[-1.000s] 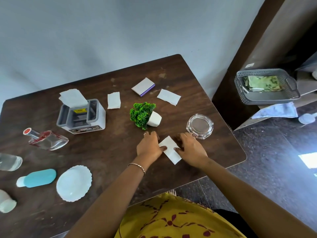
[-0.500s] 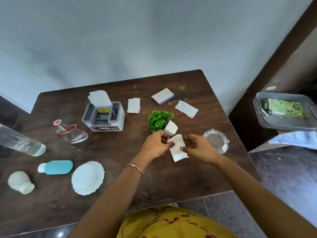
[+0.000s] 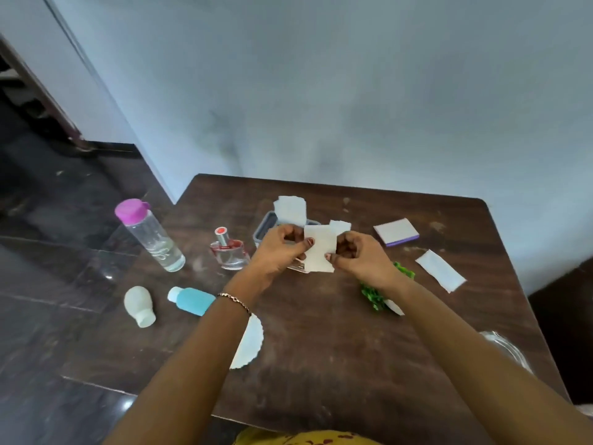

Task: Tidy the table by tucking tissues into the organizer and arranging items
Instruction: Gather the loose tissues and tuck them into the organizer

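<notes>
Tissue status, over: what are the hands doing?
Left hand, right hand both pinching one tissue near the organizer. Another tissue sticks out of it. Nothing in the way.

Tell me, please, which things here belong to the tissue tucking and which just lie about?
In the job: held tissue, left hand, right hand, organizer, far-right tissue.

Lying about: water bottle, perfume bottle, blue bottle, white bottle, notepad, plant, white dish.

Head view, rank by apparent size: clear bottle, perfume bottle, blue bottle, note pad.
1. clear bottle
2. perfume bottle
3. blue bottle and note pad: look alike, unranked; the pad lies farther from the camera.
</notes>
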{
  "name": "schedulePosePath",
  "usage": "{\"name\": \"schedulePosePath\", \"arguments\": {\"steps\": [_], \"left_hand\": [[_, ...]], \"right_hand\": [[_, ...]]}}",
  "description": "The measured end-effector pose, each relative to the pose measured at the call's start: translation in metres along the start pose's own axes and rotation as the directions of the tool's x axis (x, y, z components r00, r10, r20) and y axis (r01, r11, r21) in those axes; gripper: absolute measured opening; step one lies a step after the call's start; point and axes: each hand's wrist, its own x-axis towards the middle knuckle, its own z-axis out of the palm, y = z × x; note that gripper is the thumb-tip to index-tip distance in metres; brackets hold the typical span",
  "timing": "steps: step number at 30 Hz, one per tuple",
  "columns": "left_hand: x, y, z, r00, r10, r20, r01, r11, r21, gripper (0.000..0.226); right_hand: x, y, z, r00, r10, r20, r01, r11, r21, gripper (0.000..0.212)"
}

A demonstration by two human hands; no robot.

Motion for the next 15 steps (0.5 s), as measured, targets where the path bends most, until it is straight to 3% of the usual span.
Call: {"name": "schedulePosePath", "arguments": {"steps": [4, 10, 15], "left_hand": [[0.019, 0.002, -0.039, 1.0, 0.012, 0.007, -0.011, 0.998, -0.058, 0.01], [0.055, -0.014, -0.065, 0.999, 0.01, -0.052, -0.013, 0.997, -0.072, 0.02], [0.08, -0.017, -0.072, 1.0, 0.011, -0.026, -0.015, 0.988, -0.155, 0.013]], "right_hand": [[0.039, -0.018, 0.025, 0.999, -0.039, 0.013, 0.04, 0.99, -0.133, 0.025], [0.078, -0.029, 0.05, 0.999, -0.033, 0.0, 0.032, 0.973, -0.229, 0.021], [0.1, -0.03, 0.056, 0.999, -0.01, -0.038, -0.002, 0.955, -0.298, 0.017]]}}
